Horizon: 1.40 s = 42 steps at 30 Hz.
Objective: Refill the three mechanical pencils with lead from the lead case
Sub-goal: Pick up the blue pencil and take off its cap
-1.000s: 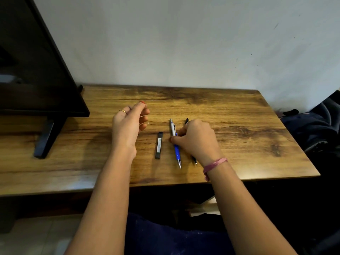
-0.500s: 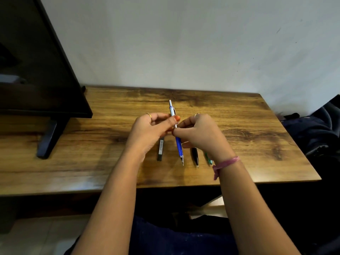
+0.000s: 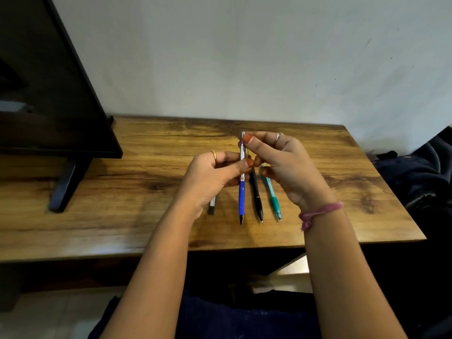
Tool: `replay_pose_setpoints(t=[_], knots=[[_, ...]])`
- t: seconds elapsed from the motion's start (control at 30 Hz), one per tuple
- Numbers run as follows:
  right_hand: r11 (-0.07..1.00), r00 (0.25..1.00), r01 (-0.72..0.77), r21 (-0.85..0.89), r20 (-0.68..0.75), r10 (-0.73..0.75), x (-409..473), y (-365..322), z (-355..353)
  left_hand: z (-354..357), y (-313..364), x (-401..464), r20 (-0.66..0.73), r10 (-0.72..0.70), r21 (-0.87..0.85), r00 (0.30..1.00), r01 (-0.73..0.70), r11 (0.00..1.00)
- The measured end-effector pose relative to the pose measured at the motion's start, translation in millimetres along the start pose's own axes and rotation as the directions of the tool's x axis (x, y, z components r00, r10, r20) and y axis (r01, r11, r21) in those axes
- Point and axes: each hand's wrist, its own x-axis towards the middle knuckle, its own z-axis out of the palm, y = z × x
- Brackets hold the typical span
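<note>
A blue and silver mechanical pencil (image 3: 242,196) is held upright over the wooden desk (image 3: 146,192), tip down. My left hand (image 3: 212,177) pinches its silver barrel at the middle. My right hand (image 3: 286,165) pinches the pencil's top end cap between thumb and forefinger. A black pencil (image 3: 256,199) and a teal pencil (image 3: 272,196) lie side by side on the desk just right of it, their upper ends hidden behind my right hand. The dark lead case (image 3: 212,207) lies on the desk to the left, mostly hidden under my left hand.
A black monitor (image 3: 49,94) on a stand (image 3: 64,184) fills the left of the desk. A white wall rises behind the desk. Dark fabric (image 3: 415,177) lies off the desk's right edge. The front edge runs just below the pencil tips.
The blue pencil went from lying on the desk to being lifted by both hands. My right hand has since moved up from its middle to its top cap, uncovering the black and teal pencils.
</note>
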Motion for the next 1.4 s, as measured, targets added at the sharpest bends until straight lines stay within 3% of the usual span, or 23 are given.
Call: replay_pose_setpoints(t=[0.4,0.73,0.83,0.93,1.03,1.13,1.3,1.4], knots=[[0.926,0.997,-0.070,0.370,0.038,0.060,4.9,6.5,8.7,9.1,-0.8,2.8,-0.034,0.012,-0.038,0.999,-0.014,0.999],[0.927,0.998,-0.021,0.374,-0.044,0.040,11.2,14.2,9.2,13.3,-2.1,2.4,-0.047,0.018,-0.013,0.999,-0.018,1.000],[0.916,0.984,-0.032,0.399,-0.148,0.099,16.0,17.3,8.9,4.6,-4.3,4.3,-0.105,-0.035,0.009,0.994,0.036,0.999],[0.975,0.961,-0.023,0.220,-0.265,0.083,23.5,23.4,8.7,-6.9,-5.5,6.1,-0.165,-0.096,-0.023,0.982,0.093,0.995],[0.984,0.963,-0.049,-0.172,-0.269,0.001,33.1,34.2,14.8,-14.9,-5.9,7.7,-0.181,-0.111,-0.043,0.977,0.105,0.994],[0.764,0.954,-0.088,-0.639,-0.276,-0.121,39.7,46.9,23.1,-19.6,-7.1,9.1,-0.196,-0.122,-0.051,0.973,0.114,0.992],[0.531,0.942,-0.116,-0.839,-0.263,-0.209,46.0,58.6,30.9,-21.2,-8.5,11.8,-0.195,-0.123,-0.046,0.973,0.116,0.992],[0.494,0.935,-0.152,-0.856,-0.287,-0.210,49.9,62.6,32.6,-21.3,-8.4,11.9,-0.193,-0.125,-0.050,0.973,0.118,0.992]])
